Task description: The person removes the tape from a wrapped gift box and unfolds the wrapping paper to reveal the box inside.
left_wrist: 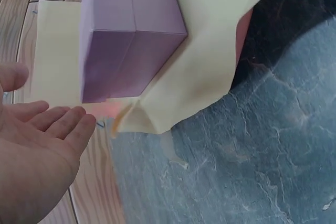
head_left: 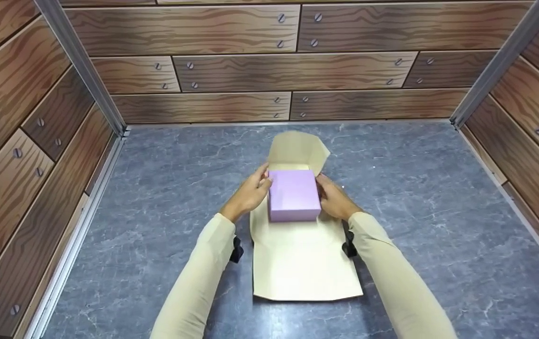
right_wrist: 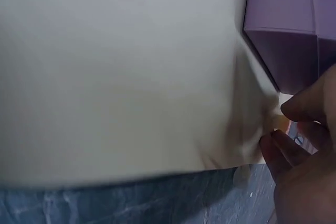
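A purple box point(head_left: 293, 190) sits on a long sheet of cream wrapping paper point(head_left: 304, 263), whose far end stands folded upward behind it. My left hand point(head_left: 250, 190) is at the box's left side. In the left wrist view that hand point(left_wrist: 42, 145) has its fingers extended and thumb apart, close to the box's lower corner point(left_wrist: 113, 85) and the paper's crumpled edge. My right hand point(head_left: 336, 197) is at the box's right side. In the right wrist view the right hand point(right_wrist: 307, 166) pinches the creased paper edge point(right_wrist: 244, 135) beside the box, thumb above and fingers below.
The paper lies on a grey-blue marbled surface point(head_left: 180, 188). Wood-patterned panels point(head_left: 231, 70) with metal corner rails point(head_left: 83, 66) enclose it at the back and both sides. Black wrist straps point(head_left: 236, 249) show under both cream sleeves point(head_left: 194, 278).
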`<state>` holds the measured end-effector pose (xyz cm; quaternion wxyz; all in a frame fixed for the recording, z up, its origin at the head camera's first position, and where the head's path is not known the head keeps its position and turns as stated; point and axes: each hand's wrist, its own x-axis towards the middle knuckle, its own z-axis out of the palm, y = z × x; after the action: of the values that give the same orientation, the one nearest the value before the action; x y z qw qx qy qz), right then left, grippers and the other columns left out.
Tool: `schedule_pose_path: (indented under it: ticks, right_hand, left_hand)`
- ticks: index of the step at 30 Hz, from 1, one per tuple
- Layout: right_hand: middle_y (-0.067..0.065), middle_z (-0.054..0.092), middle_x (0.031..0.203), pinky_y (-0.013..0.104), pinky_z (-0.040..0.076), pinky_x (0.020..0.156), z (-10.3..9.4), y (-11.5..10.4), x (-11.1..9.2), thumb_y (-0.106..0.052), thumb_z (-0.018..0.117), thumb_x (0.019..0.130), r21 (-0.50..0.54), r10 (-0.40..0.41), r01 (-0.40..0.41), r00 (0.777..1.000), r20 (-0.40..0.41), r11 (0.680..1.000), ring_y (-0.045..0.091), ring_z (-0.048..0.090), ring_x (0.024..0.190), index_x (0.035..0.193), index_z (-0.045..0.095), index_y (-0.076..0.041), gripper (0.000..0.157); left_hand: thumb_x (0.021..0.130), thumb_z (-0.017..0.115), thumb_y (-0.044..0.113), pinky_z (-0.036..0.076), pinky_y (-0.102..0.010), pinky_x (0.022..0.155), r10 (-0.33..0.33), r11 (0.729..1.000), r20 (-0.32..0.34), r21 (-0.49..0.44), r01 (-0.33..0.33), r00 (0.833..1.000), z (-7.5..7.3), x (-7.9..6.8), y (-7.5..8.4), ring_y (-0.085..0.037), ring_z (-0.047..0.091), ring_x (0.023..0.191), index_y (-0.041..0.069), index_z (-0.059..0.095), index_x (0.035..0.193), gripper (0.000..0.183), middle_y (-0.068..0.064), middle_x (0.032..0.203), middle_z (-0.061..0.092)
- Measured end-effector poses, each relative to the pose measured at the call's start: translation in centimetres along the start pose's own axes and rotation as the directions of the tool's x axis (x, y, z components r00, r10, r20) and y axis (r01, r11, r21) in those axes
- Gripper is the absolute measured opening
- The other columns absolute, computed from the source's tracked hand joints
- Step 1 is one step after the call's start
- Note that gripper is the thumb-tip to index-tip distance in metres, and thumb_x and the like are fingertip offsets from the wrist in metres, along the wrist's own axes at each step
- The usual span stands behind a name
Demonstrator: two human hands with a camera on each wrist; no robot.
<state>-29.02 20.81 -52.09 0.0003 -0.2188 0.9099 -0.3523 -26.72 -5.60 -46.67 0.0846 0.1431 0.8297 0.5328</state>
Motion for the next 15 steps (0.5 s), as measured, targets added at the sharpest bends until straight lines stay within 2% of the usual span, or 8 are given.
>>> schedule_pose_path:
  ticks: [2,5,10,13,15]
  right_hand:
    - [0.037,0.032,0.153,0.054,0.018,0.122,-0.1,0.0,0.1,0.019,0.045,0.080,0.023,0.021,-0.021,1.000,0.019,1.000,0.049,0.027,0.145,0.147,0.030,0.020,0.069]
    - [0.038,0.030,0.153,0.055,0.019,0.122,-0.2,0.0,0.3,0.018,0.047,0.082,0.036,0.041,-0.042,0.999,0.020,0.998,0.050,0.028,0.144,0.149,0.028,0.018,0.069]
    - [0.037,0.043,0.132,0.056,0.036,0.114,-0.2,0.3,0.4,0.015,0.050,0.084,0.016,0.060,-0.059,0.998,-0.009,0.998,0.048,0.046,0.126,0.143,0.041,0.018,0.060]
    - [0.036,0.051,0.132,0.054,0.037,0.113,-0.2,0.4,0.5,0.017,0.048,0.082,0.029,0.039,-0.039,0.999,-0.009,0.999,0.047,0.050,0.126,0.140,0.045,0.018,0.058]
    - [0.033,0.056,0.132,0.054,0.038,0.113,-0.2,0.4,0.5,0.017,0.048,0.081,0.034,0.027,-0.027,1.000,-0.006,0.999,0.045,0.052,0.126,0.136,0.049,0.017,0.055]
  left_hand:
    - [0.108,0.041,0.013,0.032,-0.043,0.119,0.007,1.000,-0.010,0.002,-0.007,1.000,0.0,0.1,-0.2,-0.038,0.037,0.145,-0.004,0.027,0.156,0.053,-0.029,0.155,0.037]
    - [0.105,0.040,0.005,0.036,-0.043,0.117,0.017,1.000,-0.029,0.023,-0.017,0.999,0.0,0.3,-0.6,-0.037,0.043,0.141,-0.006,0.038,0.150,0.047,-0.029,0.148,0.046]
    - [0.097,0.037,-0.003,0.044,-0.043,0.106,0.006,0.998,-0.055,0.070,-0.002,0.998,-0.1,0.5,-1.2,-0.033,0.053,0.120,-0.008,0.051,0.136,0.042,-0.025,0.127,0.056]
    - [0.098,0.038,-0.003,0.046,-0.043,0.102,-0.016,0.995,-0.058,0.097,0.022,0.998,-0.1,0.7,-1.5,-0.033,0.055,0.115,-0.007,0.052,0.133,0.039,-0.024,0.122,0.058]
    - [0.098,0.039,-0.003,0.046,-0.044,0.103,-0.028,0.993,-0.057,0.109,0.034,0.998,0.0,0.8,-1.7,-0.033,0.056,0.117,-0.007,0.052,0.132,0.037,-0.025,0.124,0.059]
